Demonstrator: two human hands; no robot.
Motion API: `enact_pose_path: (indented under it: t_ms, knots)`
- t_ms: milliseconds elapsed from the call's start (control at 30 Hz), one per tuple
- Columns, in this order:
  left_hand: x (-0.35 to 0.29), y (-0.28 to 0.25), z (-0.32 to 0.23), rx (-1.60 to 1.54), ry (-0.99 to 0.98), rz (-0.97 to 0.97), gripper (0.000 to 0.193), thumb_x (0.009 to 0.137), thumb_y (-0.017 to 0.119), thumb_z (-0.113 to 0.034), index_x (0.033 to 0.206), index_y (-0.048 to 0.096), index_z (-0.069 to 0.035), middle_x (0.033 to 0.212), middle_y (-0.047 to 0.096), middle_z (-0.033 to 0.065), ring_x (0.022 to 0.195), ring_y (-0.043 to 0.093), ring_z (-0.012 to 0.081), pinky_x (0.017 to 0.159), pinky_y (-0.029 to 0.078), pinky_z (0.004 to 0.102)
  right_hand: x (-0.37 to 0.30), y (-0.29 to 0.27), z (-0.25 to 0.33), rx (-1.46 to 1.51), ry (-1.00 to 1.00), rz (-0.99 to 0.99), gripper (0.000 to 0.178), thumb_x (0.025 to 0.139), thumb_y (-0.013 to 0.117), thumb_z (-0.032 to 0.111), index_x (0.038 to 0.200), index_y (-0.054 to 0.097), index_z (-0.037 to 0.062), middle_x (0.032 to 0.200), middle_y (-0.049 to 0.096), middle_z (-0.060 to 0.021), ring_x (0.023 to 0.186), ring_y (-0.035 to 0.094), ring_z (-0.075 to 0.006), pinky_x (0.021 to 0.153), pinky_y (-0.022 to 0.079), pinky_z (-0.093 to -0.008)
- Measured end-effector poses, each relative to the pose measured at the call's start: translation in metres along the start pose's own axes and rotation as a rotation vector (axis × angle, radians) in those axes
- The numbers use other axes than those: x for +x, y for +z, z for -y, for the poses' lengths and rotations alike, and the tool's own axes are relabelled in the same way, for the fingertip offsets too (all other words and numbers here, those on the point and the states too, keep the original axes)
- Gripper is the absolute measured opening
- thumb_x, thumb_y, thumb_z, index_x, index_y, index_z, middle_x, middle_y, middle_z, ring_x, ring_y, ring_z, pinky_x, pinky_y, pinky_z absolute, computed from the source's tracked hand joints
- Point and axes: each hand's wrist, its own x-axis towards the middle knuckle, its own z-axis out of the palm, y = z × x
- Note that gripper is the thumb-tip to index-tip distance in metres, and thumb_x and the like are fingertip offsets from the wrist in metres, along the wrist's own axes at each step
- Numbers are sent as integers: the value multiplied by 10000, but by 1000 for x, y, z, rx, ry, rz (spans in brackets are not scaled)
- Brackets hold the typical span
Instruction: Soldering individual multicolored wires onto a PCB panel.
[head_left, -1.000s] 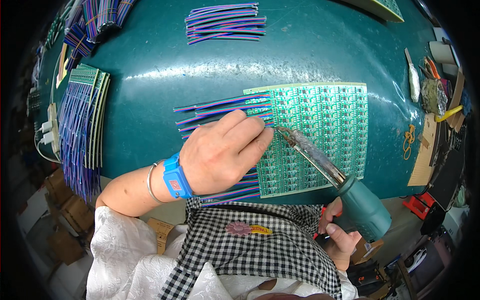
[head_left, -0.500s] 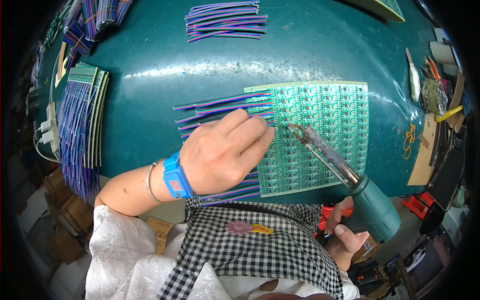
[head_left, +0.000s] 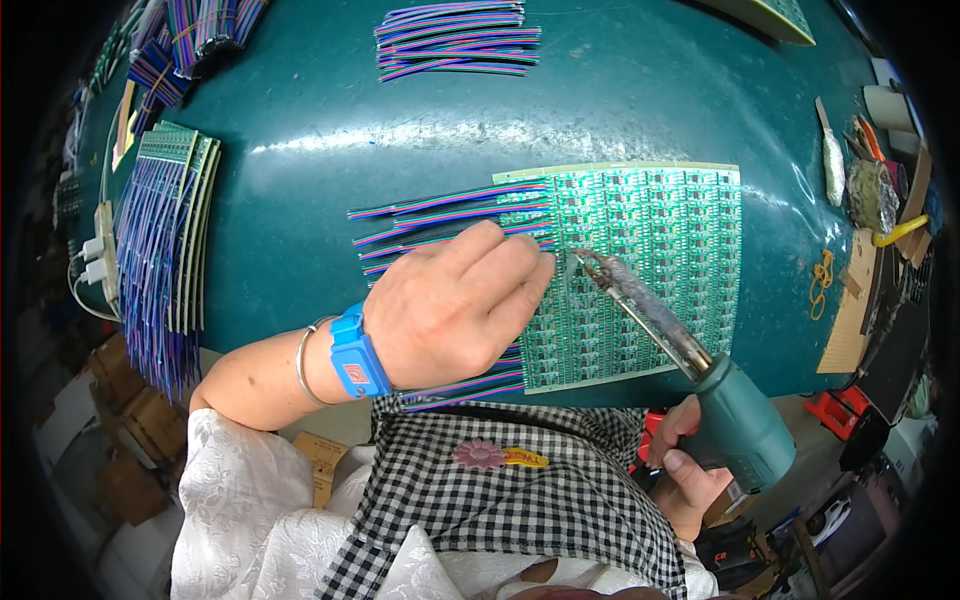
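Observation:
My left hand, a blue strap on its wrist, is closed in a pinch at the left edge of a green circuit board panel. Its fingertips press a multicoloured ribbon wire against the board; most of that wire is hidden beneath the hand. Several such ribbon wires stick out leftward from the same edge. My right hand grips a green soldering gun, its fingers partly behind the handle. The gun's dark hot tip sits over the board just right of my left fingertips, with a thin feed tube running alongside.
Loose ribbon wires lie at the far side of the green table. Wired boards are stacked at left, beside a power strip. Bundled wires fill the far left. Rubber bands and cardboard lie at right.
The soldering gun has shifted slightly left, its tip a little closer to my left fingertips. My left hand keeps its pinch at the board's edge.

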Motion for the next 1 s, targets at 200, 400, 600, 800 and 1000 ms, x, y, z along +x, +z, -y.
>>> enact_pose_path:
  t_ms: [200,400,600,800,1000]
  knots:
    - [-1,0,0,5,-7,-17,406,589,649,-25,982,694,66,896,594,122,662,558,210,491,464,296,0,-2,2,6,26,-2,493,690,794,147,1015,531,-114,681,531,-105,473,528,-177,404,472,-290]
    - [-2,0,0,-26,-17,-2,410,586,651,-32,982,692,66,895,594,124,657,550,217,503,465,308,-2,1,12,-91,206,5,534,686,793,149,1075,527,-102,683,529,-103,487,530,-181,416,462,-286]
    - [-2,3,3,-79,-27,9,437,576,648,-26,1001,684,68,911,590,134,673,548,234,540,473,324,-1,-7,9,-97,214,90,552,694,780,117,1129,516,-96,721,542,-107,506,540,-184,430,457,-285]
    - [-3,0,2,-97,-52,9,434,585,650,-15,1009,679,69,914,592,136,685,557,243,565,485,331,-1,-3,4,45,87,35,531,707,776,117,1104,507,-111,729,548,-108,505,544,-177,446,481,-294]
    - [-4,4,4,-147,-74,-16,338,673,680,-2,1007,673,46,918,598,130,693,571,250,571,490,342,-1,-9,2,-44,115,104,519,726,794,142,1083,513,-109,735,544,-104,511,544,-175,448,486,-298]
